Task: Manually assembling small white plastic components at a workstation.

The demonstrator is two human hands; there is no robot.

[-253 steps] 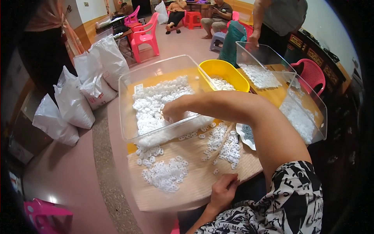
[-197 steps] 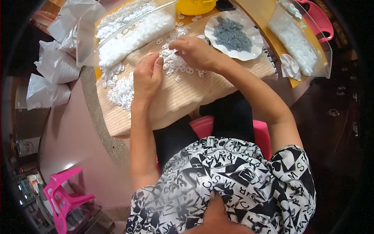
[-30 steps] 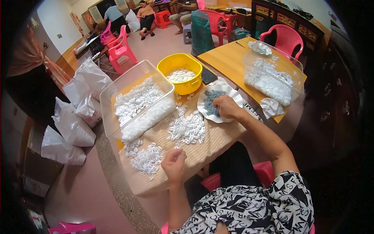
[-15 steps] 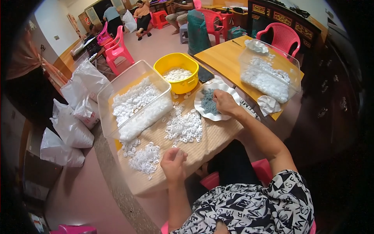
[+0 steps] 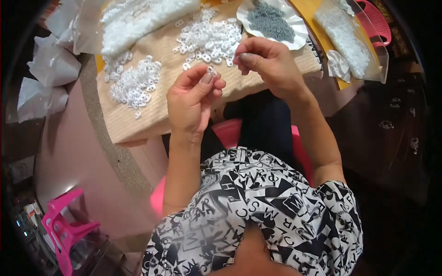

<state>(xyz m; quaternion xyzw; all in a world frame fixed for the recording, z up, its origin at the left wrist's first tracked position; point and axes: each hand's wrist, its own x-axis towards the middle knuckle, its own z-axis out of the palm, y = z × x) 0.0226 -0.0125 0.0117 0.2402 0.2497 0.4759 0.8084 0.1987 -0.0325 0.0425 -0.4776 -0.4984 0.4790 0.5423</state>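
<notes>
My left hand is raised over the near edge of the table, thumb and fingers pinching a small white plastic piece with a hole in it. Close by on the right, my right hand has its fingertips pressed together; what they hold, if anything, is too small to make out. Beyond both hands lies a loose pile of white oval plastic pieces. A second white pile is left of my left hand. Tiny grey parts fill a white wavy-rimmed dish beyond my right hand.
Brown ribbed covering lies over the table. A clear bin of white pieces stands at the far left, another clear bin at the right beside crumpled white paper. White bags and a pink stool are on the floor.
My right hand has left the dish of grey parts and come close to my left hand. The view has tilted down toward my lap, and the yellow basket is out of sight.
</notes>
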